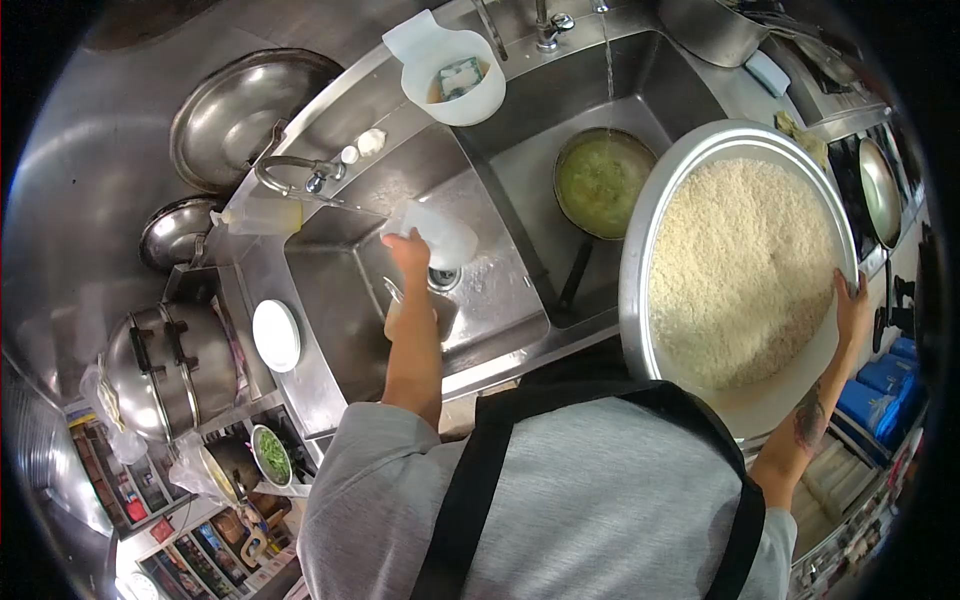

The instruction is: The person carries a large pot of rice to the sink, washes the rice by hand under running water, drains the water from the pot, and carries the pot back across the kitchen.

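Note:
My left hand (408, 252) is over the left sink basin (350, 270), its fingers closed at the edge of a translucent white plastic container (445, 237). The container is tilted and partly blurred, near the drain. On the right, my right hand (851, 300) grips the rim of a large round metal pot (633, 300). Pale uncooked rice (745, 270) fills much of this pot, which leans at the sink's front edge. Below the left hand, something small and light-coloured (393, 312) lies in the basin, partly hidden by the forearm.
Water runs from a tap (548, 28) area into a frying pan (600, 185) of greenish liquid in the right basin. A white plastic jug (470, 100) stands behind the divider. White plates (276, 335), a bowl of chopped greens (271, 455) and a lidded steel pot (165, 370) stand left.

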A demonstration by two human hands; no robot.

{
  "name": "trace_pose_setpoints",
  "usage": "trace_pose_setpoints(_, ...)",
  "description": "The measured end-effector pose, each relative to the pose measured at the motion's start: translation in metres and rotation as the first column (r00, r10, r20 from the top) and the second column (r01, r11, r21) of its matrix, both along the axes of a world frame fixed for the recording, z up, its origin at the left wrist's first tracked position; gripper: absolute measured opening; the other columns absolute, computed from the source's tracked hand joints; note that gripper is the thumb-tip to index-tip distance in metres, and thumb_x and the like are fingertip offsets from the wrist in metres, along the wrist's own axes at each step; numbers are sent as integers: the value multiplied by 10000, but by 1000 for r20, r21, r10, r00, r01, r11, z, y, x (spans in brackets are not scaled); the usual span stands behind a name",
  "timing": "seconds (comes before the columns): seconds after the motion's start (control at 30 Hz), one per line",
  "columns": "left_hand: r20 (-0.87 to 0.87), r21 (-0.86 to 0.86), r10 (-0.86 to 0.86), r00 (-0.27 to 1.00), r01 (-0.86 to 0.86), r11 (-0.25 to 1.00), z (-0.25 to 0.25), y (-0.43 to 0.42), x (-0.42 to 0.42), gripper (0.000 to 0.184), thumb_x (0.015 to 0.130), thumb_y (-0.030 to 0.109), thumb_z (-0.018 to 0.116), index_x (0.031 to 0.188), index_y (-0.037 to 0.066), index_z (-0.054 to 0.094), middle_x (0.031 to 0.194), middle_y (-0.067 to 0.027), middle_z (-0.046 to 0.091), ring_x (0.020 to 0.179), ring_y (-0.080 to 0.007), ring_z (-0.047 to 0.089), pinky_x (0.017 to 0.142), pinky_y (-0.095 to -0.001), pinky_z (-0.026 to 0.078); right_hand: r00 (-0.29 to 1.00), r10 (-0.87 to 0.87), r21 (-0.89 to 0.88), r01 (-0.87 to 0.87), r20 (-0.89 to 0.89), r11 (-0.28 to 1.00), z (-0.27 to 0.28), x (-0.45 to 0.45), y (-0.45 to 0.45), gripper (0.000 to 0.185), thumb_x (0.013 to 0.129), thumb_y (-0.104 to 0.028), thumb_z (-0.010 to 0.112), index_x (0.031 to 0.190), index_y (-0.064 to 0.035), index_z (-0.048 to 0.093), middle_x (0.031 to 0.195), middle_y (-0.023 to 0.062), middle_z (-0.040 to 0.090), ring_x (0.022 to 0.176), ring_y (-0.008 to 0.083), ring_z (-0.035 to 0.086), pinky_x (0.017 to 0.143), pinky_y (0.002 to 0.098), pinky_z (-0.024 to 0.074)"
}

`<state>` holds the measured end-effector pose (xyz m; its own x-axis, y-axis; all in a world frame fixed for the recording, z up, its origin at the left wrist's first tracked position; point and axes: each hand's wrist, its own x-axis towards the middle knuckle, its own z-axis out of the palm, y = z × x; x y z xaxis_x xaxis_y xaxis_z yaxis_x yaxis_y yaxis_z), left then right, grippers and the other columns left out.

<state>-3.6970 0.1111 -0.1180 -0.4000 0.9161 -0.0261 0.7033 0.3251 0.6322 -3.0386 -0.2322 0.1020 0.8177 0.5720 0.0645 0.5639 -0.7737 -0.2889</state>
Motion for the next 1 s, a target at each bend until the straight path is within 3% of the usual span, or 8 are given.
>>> trace_pose_setpoints(0.1, 12, 114, 28, 1000, -29, 993, -3, -11, 7, 444, 769, 189, 585, 1014, -21, 280, 917, -295, 535, 885, -434, 529, 771, -449, 412, 1000, -2, -18, 2, -10, 1000, -3, 6, -2, 500, 769, -435, 553, 1091, -55, 507, 906, 169, 607, 870, 316, 585, 735, 365, 432)
trace_pose_setpoints(0.6, 279, -97, -80, 957, 111, 989, -5, -16, -6, 521, 735, 181, 615, 1089, -24, 294, 928, -282, 545, 911, -396, 540, 790, -406, 417, 998, -42, -56, 45, 50, 997, 5, -7, 3, 522, 754, -442, 572, 1092, -49, 508, 894, 160, 610, 862, 286, 588, 736, 357, 431)
trace_pose_setpoints(0.77, -172, -298, -134, 976, 78, 951, 55, -38, 23, 759, 665, 370, 676, 1172, -61, 312, 1140, -272, 446, 1029, -357, 481, 864, -380, 384, 990, -118, 96, 125, -79, 987, -38, 45, -25, 722, 751, -524, 544, 1235, -8, 401, 1090, 185, 549, 1022, 280, 522, 876, 342, 369)
trace_pose_setpoints(0.83, -85, -313, -304, 949, 264, 912, 80, -39, 45, 570, 741, 418, 597, 1060, -27, 436, 967, -180, 559, 880, -294, 560, 766, -361, 428, 998, -58, 96, 57, 18, 994, -49, 56, -34, 647, 802, -532, 447, 1216, -35, 432, 1116, 193, 530, 1045, 324, 498, 887, 362, 368)
trace_pose_setpoints(0.87, 256, -304, -297, 920, 368, 879, 108, -47, 70, 476, 799, 418, 527, 1027, 5, 461, 878, -132, 581, 777, -218, 574, 693, -319, 441, 974, 175, -44, -170, 146, 984, -41, 47, -37, 608, 823, -521, 408, 1205, -49, 446, 1115, 183, 532, 1034, 340, 497, 869, 383, 381)
trace_pose_setpoints(0.9, 488, -205, -349, 800, 494, 845, 131, -53, 99, 414, 840, 408, 468, 1017, 34, 477, 855, -88, 574, 730, -154, 543, 653, -282, 431, 995, -104, 82, 103, 2, 991, -37, 40, -25, 479, 844, -411, 456, 1143, -40, 507, 1083, 228, 531, 1001, 326, 519, 826, 374, 407)
trace_pose_setpoints(0.93, 527, -192, -430, 733, 595, 780, 146, -52, 127, 439, 847, 439, 439, 1053, 52, 471, 885, -79, 561, 768, -152, 528, 676, -291, 422, 992, -121, -122, 116, -35, 986, -5, 13, -13, 467, 826, -430, 483, 1085, -44, 536, 1010, 219, 563, 947, 332, 539, 760, 396, 429)
trace_pose_setpoints(1.0, 588, -118, -548, 595, 734, 669, 175, -53, 193, 471, 861, 467, 381, 1075, 57, 475, 909, -72, 548, 797, -145, 511, 682, -293, 414, 972, -125, 193, 86, 197, 977, -20, 11, -13, 482, 776, -473, 537, 979, -38, 582, 904, 196, 600, 876, 328, 567, 731, 403, 437)
